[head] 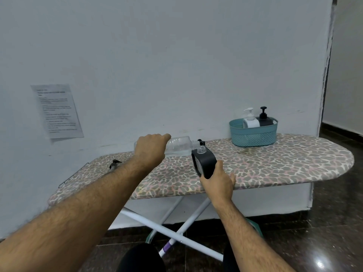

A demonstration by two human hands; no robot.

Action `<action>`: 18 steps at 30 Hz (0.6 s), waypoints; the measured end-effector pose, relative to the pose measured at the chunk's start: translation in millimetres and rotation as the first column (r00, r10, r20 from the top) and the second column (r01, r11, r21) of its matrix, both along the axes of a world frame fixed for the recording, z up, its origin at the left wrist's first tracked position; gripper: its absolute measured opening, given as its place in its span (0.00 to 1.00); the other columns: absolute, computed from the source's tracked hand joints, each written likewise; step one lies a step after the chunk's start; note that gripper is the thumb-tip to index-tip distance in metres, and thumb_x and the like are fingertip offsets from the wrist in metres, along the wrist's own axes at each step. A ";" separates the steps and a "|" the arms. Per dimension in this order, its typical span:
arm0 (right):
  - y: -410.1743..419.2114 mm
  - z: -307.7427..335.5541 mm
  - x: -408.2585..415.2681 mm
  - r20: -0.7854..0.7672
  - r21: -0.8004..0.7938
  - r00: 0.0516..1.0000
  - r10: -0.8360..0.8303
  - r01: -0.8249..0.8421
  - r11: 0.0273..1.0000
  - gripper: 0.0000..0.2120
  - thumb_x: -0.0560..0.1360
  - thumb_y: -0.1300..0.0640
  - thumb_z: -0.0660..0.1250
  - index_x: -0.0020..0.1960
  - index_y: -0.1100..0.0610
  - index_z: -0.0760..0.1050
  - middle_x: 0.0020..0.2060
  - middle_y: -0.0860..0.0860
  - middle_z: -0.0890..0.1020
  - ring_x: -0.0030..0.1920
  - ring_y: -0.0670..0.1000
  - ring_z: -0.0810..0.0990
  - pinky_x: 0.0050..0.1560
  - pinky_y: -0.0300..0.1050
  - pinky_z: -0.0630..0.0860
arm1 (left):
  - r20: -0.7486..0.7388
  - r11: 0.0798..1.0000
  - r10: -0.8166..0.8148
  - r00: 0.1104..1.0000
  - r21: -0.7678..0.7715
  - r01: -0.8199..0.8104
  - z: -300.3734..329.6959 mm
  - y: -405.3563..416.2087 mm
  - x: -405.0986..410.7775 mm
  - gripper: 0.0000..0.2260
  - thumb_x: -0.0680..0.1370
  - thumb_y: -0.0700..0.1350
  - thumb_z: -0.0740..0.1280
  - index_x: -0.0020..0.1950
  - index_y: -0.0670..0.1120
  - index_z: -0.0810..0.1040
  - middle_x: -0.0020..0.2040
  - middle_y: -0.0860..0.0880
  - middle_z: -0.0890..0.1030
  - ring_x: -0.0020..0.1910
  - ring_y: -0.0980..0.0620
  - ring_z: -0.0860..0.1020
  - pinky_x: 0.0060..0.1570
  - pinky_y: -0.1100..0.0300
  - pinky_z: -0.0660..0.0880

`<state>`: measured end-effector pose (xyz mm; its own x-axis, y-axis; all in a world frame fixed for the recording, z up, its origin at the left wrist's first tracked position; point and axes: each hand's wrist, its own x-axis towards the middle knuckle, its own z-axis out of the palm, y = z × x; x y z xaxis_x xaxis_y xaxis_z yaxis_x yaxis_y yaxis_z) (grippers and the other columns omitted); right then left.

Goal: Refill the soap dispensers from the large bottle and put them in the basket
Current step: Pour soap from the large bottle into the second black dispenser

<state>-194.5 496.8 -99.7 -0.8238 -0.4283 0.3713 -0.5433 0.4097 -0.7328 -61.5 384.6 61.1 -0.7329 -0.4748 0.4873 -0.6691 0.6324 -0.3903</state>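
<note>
My left hand (150,151) grips a clear plastic bottle (179,146), tipped on its side with its mouth over the open neck of a black soap dispenser (203,162). My right hand (217,180) holds that dispenser from below, tilted, above the ironing board (275,163). A black pump head (201,142) lies on the board just behind the bottle's mouth. At the back right a teal basket (253,137) holds a white dispenser (250,120) and a black dispenser (264,118), both upright with pumps on.
A dark pump part (115,163) lies on the board's left end near its wire rest. A printed sheet (58,110) is stuck on the wall. The board's crossed white legs (176,228) stand on dark tiles below.
</note>
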 end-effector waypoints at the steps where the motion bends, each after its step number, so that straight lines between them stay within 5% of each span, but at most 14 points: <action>1: 0.1 0.1 0.3 -0.001 0.005 1.000 -0.001 0.001 1.000 0.29 0.72 0.48 0.70 0.68 0.56 0.63 0.34 0.44 0.78 0.39 0.51 0.79 0.76 0.59 0.53 | 0.000 1.000 0.000 1.000 -0.002 0.000 -0.1 -0.1 -0.1 0.19 0.75 0.41 0.71 0.63 0.53 0.73 0.44 0.51 0.81 0.41 0.49 0.79 0.36 0.56 0.72; 18: -1.0 -0.1 -0.4 0.005 0.005 1.000 -0.004 0.004 1.000 0.30 0.72 0.48 0.70 0.68 0.56 0.63 0.33 0.43 0.79 0.38 0.50 0.78 0.76 0.59 0.53 | 0.001 1.000 -0.007 1.000 -0.001 0.007 1.7 1.9 -0.2 0.18 0.75 0.40 0.70 0.62 0.52 0.74 0.41 0.51 0.80 0.38 0.49 0.78 0.34 0.56 0.71</action>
<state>-194.8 495.8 -99.9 -0.8275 -0.4266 0.3650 -0.5378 0.4154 -0.7337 -61.6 386.5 62.8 -0.7364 -0.4695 0.4870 -0.6646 0.6364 -0.3915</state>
